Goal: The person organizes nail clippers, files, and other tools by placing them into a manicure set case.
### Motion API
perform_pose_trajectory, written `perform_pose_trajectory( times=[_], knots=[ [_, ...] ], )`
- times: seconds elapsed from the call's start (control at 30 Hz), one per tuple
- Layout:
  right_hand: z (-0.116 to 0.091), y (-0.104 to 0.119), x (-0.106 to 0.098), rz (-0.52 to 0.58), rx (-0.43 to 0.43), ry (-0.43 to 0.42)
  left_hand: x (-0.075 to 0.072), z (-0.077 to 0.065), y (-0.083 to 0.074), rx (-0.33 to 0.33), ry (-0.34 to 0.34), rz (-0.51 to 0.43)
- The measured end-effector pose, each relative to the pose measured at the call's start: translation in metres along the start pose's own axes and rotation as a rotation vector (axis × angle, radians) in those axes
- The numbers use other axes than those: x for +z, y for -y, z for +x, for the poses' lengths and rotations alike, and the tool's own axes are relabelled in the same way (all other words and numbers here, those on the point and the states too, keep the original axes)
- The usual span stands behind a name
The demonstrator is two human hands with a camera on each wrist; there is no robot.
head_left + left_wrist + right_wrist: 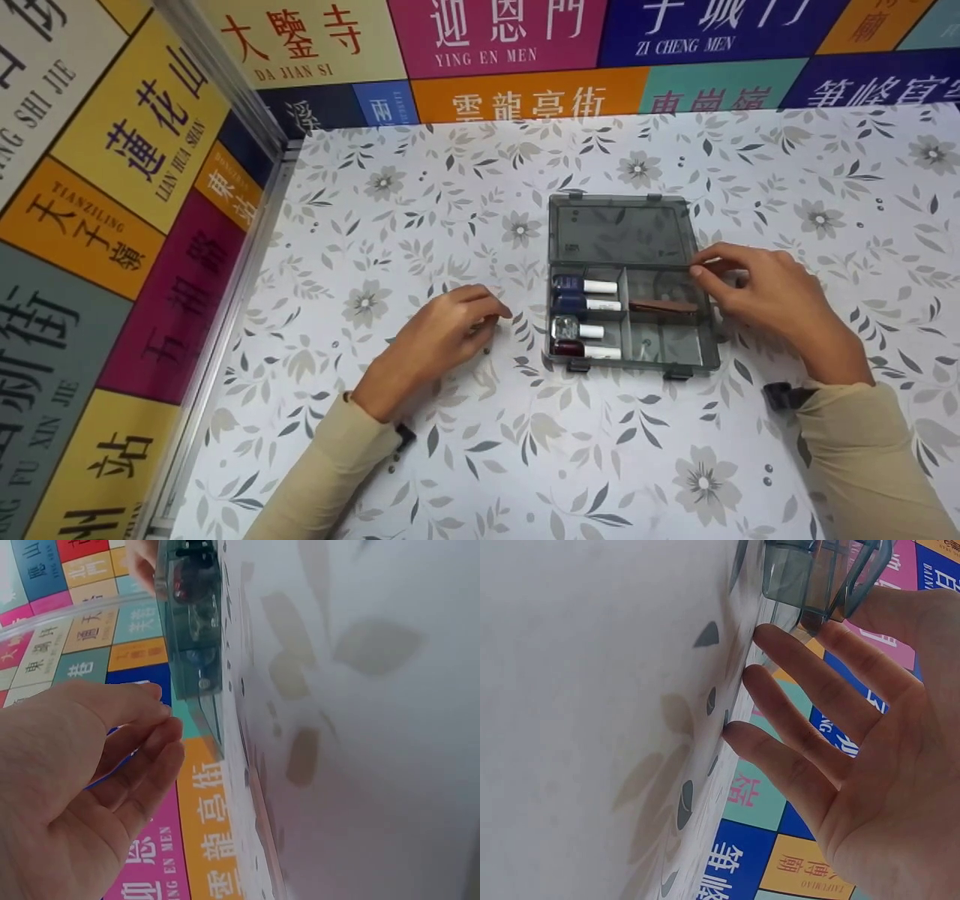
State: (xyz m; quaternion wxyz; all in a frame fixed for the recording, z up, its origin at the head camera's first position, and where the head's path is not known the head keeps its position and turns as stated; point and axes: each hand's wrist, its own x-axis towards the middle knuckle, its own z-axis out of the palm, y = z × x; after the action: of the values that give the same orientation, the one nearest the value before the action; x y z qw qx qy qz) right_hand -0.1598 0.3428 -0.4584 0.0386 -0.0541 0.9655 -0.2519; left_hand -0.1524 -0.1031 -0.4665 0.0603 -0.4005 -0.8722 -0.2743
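Note:
A grey see-through plastic box (pixel 628 358) lies on the table with its lid (pixel 622 229) swung back. In its left compartments are several nail polish bottles: two dark blue ones (pixel 570 302), a clear glittery one (pixel 565 328) and a dark red one (pixel 568 349). A brown, slim object (pixel 664 306), perhaps tweezers, lies in the right part. My right hand (pixel 780 300) pinches the box's right edge near the hinge with thumb and index finger; its other fingers (pixel 784 761) stretch toward the tabletop. Left of the box, my left hand (pixel 442 326) hovers with loosely curled fingers, holding nothing.
The table (pixel 450 480) has a white cover printed with grey leaves and flowers. Colourful panels with place names (pixel 502 37) stand along the back and the left side (pixel 165 150). A dark strap device (pixel 786 396) is worn on the right wrist.

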Motion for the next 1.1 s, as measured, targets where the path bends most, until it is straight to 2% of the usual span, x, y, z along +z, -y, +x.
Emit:
perform_pose_trajectory(
  times=[0.17,0.4,0.77,0.9,1.1],
  knots=[
    [0.0,0.001,0.0,0.004,0.007,0.0,-0.003,-0.007,0.005,-0.047,0.02,0.021],
    [0.0,0.001,0.0,0.009,0.01,0.008,-0.009,-0.015,0.011,-0.127,0.108,0.045],
    [-0.001,0.001,0.0,0.006,0.004,-0.001,-0.024,-0.023,0.018,-0.219,0.201,-0.008],
    [-0.001,0.001,0.0,0.004,0.006,-0.002,-0.028,-0.026,0.021,-0.259,0.23,0.009],
    [0.0,0.0,0.001,0.01,0.015,0.004,-0.03,-0.028,0.023,-0.266,0.248,0.021]
  ],
)
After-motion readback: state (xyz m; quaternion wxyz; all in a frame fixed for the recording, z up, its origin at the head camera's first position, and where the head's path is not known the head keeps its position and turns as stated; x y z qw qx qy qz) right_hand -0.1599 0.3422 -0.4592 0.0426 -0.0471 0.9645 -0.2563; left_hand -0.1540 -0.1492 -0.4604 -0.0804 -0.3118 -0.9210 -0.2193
